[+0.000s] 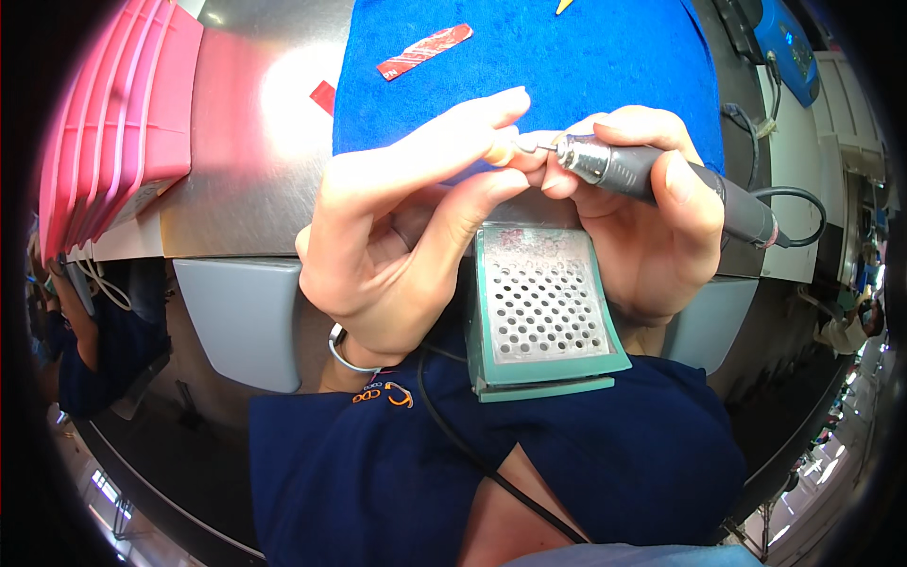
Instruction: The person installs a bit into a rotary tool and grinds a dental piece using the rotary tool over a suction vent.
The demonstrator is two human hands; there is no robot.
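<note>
Free passage over the blue towel, but obstacles alongside: pink bins left, black handpiece near right.

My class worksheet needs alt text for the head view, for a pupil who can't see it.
The right hand holds a black corded handpiece, its thin metal tip pointing toward the left hand, curled as if pinching something too small to make out. Below sits a green-framed perforated metal panel; above, a red strip lies on a blue cloth.
</note>
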